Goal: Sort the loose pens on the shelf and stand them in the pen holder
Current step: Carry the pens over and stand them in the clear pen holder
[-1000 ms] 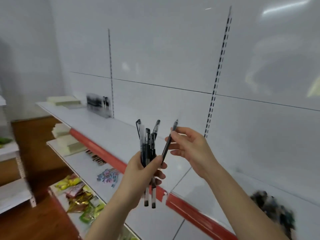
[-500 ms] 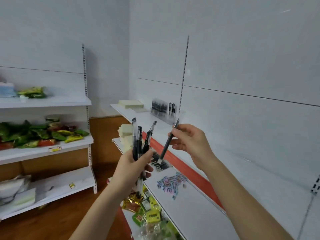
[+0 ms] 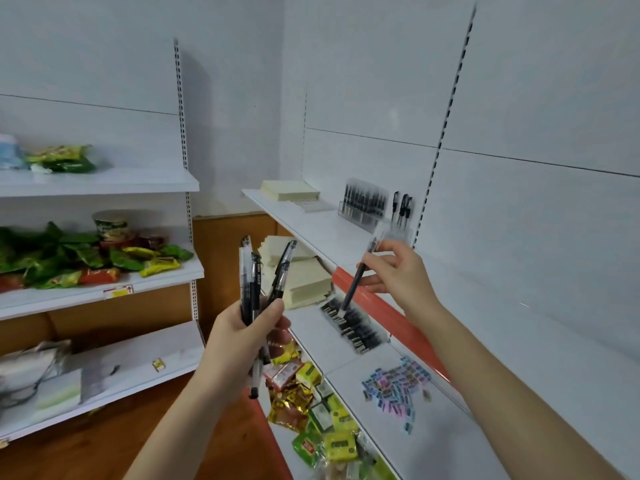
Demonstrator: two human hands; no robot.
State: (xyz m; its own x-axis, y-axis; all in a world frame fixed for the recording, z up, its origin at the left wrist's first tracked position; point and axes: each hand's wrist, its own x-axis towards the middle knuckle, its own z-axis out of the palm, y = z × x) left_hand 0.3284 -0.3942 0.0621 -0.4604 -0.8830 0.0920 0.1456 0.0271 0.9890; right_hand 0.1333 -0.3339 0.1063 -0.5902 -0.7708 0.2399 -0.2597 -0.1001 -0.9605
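My left hand [image 3: 244, 336] grips a bundle of three black pens [image 3: 254, 282], caps pointing up, tips sticking out below the fist. My right hand [image 3: 398, 271] pinches a single black pen [image 3: 356, 278] that slants down to the left. Both hands are held in the air in front of the white top shelf [image 3: 311, 226]. On that shelf, against the back wall, stands a clear pen holder [image 3: 367, 209] with a row of black pens upright in it. A couple more black pens [image 3: 401, 207] stand at its right end.
Yellow pad stacks [image 3: 289, 192] lie on the top shelf and the shelf below [image 3: 304, 278]. Black clips [image 3: 353, 325] and coloured clips [image 3: 394, 386] lie on the lower shelf, with snack packets [image 3: 311, 403] beneath. A second shelving unit [image 3: 100, 237] with snacks stands to the left.
My view has swung left and closed in on the pen holder, which now sits just beyond my right hand. Both hands keep their pens in the same grips.
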